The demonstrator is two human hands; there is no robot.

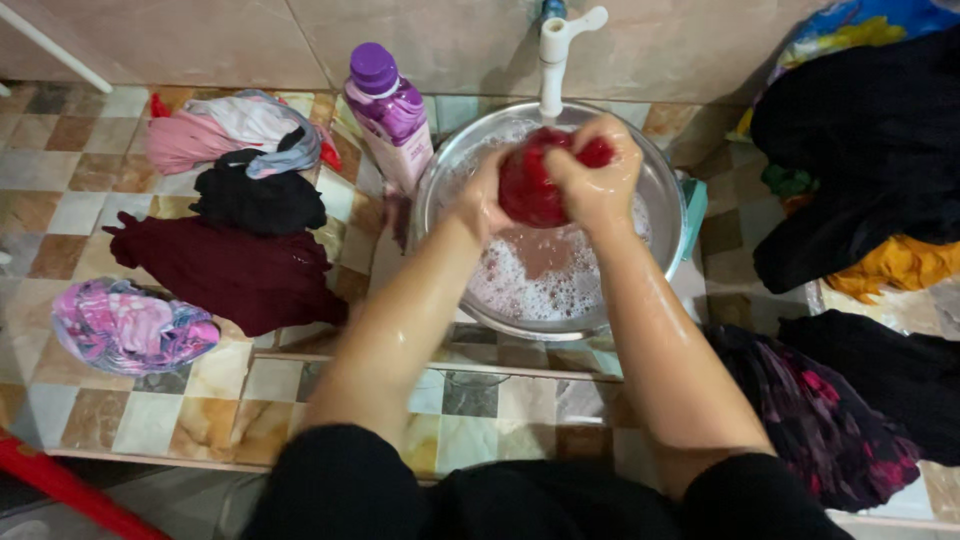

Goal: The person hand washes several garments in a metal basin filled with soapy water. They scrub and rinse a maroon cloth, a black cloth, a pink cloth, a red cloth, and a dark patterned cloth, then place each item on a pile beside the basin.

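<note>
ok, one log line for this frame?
left hand: gripping red cloth | right hand: gripping same cloth | over metal basin of soapy water | purple bottle beside basin | tap above

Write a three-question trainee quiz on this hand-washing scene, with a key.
1. What do the left hand and right hand grip together?
2. True or false: the metal basin holds sudsy water.
3. The purple-capped bottle stands: A) left of the basin, B) inside it, C) on the dark clothes pile.

Key: 1. A wet red cloth, held above the basin. 2. True. 3. A.
</note>
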